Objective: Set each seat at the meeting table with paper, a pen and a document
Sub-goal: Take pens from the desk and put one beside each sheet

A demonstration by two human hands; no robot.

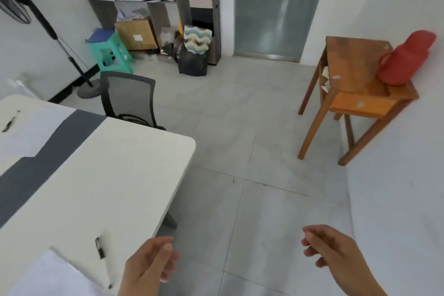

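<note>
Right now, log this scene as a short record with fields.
left hand: loosely curled, empty, past the table edge
right hand: loosely curled, empty, over the floor
table: white with a grey strip
near paper: on the table's near corner
near pen: at that paper's edge
far paper: across the grey strip
far pen: lying on it
chair: at the table's far side
side table: wooden, red flask on it

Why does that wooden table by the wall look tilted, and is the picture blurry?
Head view: the wide lens bends lines near the edges, so the wooden table leans and the edge of the meeting table curves; the whole frame is soft, the left hand and right hand smeared; light is even, shadows faint.
</note>
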